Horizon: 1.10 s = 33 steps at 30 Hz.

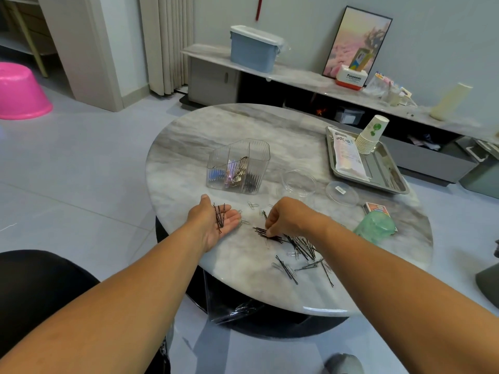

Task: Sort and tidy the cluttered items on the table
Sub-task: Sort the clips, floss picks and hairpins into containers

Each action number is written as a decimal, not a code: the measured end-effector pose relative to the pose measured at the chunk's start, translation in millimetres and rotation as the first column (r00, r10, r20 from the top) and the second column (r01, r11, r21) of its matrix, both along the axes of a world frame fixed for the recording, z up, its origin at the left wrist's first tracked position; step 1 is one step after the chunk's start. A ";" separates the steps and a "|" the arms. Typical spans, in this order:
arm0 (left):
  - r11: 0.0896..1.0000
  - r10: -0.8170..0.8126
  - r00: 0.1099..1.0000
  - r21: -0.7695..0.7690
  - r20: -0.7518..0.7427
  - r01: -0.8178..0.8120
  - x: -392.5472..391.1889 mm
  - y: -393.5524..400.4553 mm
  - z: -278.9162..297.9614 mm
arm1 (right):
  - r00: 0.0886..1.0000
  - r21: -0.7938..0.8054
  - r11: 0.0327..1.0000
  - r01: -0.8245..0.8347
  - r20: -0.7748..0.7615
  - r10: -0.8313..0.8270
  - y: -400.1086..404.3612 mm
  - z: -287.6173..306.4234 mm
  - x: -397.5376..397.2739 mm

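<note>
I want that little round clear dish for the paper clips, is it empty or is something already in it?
Empty, as far as it shows: the round clear dish stands open with only the table visible through it, its lid lying beside it.

Left hand (216,221) lies palm-up cradling black hairpins (220,216); right hand (286,218) pinches pins from the table's pile (299,242).

Black bobby pins (299,242): thin, dark, scattered in loose heap on marble surface (189,147) near front edge, some strays lying apart toward front. Small bundle of same pins (220,217) lies across open left palm. Silver paper clips (253,205): few, flat on surface between heap and clear organizer (239,166). Organizer: ribbed, transparent, divided, upright near surface centre, holding sorted pins and clips in separate compartments.
</note>
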<state>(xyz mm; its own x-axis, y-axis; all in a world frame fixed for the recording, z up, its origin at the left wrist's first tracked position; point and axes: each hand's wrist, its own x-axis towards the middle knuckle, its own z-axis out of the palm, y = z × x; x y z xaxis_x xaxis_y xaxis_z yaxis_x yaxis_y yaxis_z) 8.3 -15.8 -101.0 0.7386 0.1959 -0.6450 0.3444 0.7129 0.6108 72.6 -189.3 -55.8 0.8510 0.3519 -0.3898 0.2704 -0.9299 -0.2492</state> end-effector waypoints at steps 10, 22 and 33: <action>1.000 0.004 1.000 0.009 -0.013 -0.003 -0.4 -0.6 1.1 | 0.984 -0.065 0.982 -0.179 -0.017 0.179 -3.0 7.5 2.5; 0.998 0.008 1.000 -0.067 0.023 -0.007 0.8 -10.7 2.5 | 0.934 -0.344 0.890 -0.299 0.086 0.347 20.9 6.5 -8.4; 0.982 -0.101 0.991 -0.155 0.086 0.113 -0.8 -27.3 5.0 | 0.942 0.499 0.806 0.318 -0.260 -0.211 -10.5 13.2 3.4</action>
<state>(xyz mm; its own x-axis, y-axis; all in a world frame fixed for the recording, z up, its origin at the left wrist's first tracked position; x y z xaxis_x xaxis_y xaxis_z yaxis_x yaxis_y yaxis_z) 7.5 -43.0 -96.0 0.7984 0.0129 -0.6020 0.3800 0.7646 0.5205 76.0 -199.8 -42.6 0.8731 0.3198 -0.3680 -0.0671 -0.6688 -0.7404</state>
